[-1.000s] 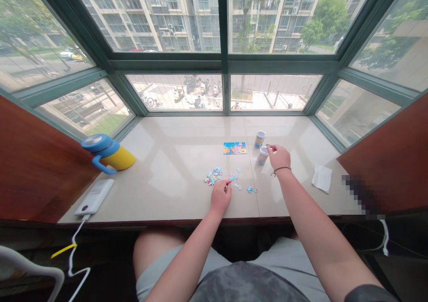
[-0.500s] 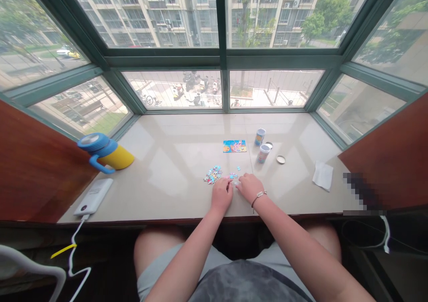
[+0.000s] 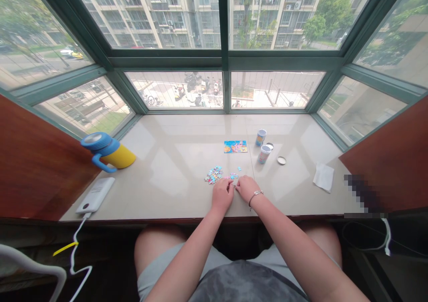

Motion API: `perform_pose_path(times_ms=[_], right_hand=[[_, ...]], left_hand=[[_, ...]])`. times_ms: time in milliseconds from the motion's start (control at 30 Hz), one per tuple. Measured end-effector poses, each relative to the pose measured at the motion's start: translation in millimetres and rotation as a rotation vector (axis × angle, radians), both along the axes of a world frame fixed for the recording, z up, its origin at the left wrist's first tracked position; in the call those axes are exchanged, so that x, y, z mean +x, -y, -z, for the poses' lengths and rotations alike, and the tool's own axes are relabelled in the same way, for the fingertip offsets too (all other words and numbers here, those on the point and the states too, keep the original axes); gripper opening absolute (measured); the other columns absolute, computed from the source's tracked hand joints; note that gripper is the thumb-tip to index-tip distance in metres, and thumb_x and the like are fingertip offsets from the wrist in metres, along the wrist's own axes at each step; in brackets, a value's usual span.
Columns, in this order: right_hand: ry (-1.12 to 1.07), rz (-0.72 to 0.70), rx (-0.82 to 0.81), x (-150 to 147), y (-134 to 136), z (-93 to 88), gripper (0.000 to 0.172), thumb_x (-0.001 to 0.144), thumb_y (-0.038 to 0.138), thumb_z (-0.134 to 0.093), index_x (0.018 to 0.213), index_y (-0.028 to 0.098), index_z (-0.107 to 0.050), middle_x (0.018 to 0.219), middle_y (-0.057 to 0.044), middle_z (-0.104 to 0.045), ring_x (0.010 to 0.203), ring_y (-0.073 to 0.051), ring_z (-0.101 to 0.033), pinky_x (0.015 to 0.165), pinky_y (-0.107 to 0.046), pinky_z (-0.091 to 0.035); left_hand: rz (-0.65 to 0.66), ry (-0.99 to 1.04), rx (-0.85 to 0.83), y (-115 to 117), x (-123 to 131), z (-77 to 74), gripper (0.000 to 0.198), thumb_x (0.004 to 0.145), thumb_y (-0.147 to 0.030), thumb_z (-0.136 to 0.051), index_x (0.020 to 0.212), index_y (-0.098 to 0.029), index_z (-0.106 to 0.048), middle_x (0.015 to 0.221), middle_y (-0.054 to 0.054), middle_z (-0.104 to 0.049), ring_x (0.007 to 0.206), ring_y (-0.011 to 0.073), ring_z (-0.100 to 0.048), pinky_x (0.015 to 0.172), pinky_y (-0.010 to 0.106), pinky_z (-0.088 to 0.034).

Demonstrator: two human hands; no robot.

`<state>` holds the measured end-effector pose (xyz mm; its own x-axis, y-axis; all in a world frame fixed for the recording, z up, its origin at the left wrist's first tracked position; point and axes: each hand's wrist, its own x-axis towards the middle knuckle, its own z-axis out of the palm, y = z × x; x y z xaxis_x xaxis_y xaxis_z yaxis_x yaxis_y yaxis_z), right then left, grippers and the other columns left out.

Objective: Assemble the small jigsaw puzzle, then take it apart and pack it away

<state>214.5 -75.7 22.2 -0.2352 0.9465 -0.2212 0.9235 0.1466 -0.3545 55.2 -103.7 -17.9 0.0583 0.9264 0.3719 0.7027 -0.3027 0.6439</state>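
Observation:
My left hand (image 3: 222,194) and my right hand (image 3: 246,188) rest side by side on the beige window ledge (image 3: 167,168), fingers curled and pinched over small jigsaw pieces that I can barely make out. A heap of loose blue and pink jigsaw pieces (image 3: 214,175) lies just beyond my left hand. Farther back lies a small colourful picture card (image 3: 236,146). To its right stand two small printed cans (image 3: 264,154), with two round lids (image 3: 281,160) lying beside them.
A yellow bottle with a blue lid (image 3: 109,153) lies on its side at the left. A white power bank (image 3: 94,195) with a cable sits near the front left edge. A white tissue (image 3: 323,177) lies at the right. Windows surround the ledge.
My right hand left the can and its lid at the back right and came down beside my left hand at the loose pieces. The lid now lies on the ledge.

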Motion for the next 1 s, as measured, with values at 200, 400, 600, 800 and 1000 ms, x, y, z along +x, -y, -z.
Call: perform_pose_path(times_ms=[200,400,600,800,1000], right_hand=[[-0.050,0.029,-0.003,4,4,1.5,0.011,0.100,0.030,-0.061,0.100,0.020,-0.066,0.101,-0.006,-0.069,0.095,-0.018,-0.063,0.079,-0.026,-0.040],[-0.192,0.071,0.073,12,6,-8.4,0.009,0.098,0.028,-0.062,0.095,0.020,-0.066,0.099,-0.005,-0.071,0.093,-0.017,-0.064,0.079,-0.025,-0.041],[-0.088,0.046,-0.152,18,6,-13.4,0.018,0.093,0.036,-0.068,0.082,0.022,-0.072,0.082,-0.004,-0.074,0.081,-0.018,-0.068,0.070,-0.026,-0.041],[-0.017,0.088,-0.091,13,9,-4.4,0.018,0.092,0.035,-0.069,0.100,0.019,-0.071,0.100,-0.010,-0.073,0.093,-0.023,-0.068,0.077,-0.029,-0.044],[0.038,0.026,0.006,11,14,-1.0,0.022,0.093,0.035,-0.068,0.108,0.018,-0.068,0.114,-0.012,-0.066,0.094,-0.022,-0.068,0.083,-0.030,-0.045]], left_hand=[[0.021,-0.037,-0.016,2,3,-4.6,0.016,0.093,-0.021,-0.058,0.103,-0.025,-0.070,0.102,0.007,-0.070,0.101,0.0251,-0.063,0.091,0.042,-0.048],[0.025,-0.038,-0.019,3,3,-6.5,0.014,0.096,-0.024,-0.056,0.100,-0.025,-0.070,0.102,0.007,-0.071,0.102,0.0251,-0.063,0.093,0.043,-0.047],[-0.002,0.017,-0.012,-1,0,0.3,0.016,0.094,-0.022,-0.055,0.099,-0.025,-0.070,0.101,0.008,-0.071,0.099,0.0253,-0.064,0.093,0.044,-0.049],[-0.006,0.040,-0.003,0,-2,-1.7,0.019,0.095,-0.021,-0.053,0.101,-0.025,-0.070,0.100,0.007,-0.070,0.097,0.0240,-0.063,0.092,0.043,-0.050],[-0.005,0.040,-0.003,2,-2,-7.6,0.019,0.095,-0.022,-0.052,0.100,-0.025,-0.070,0.098,0.007,-0.070,0.094,0.0236,-0.062,0.089,0.042,-0.050]])
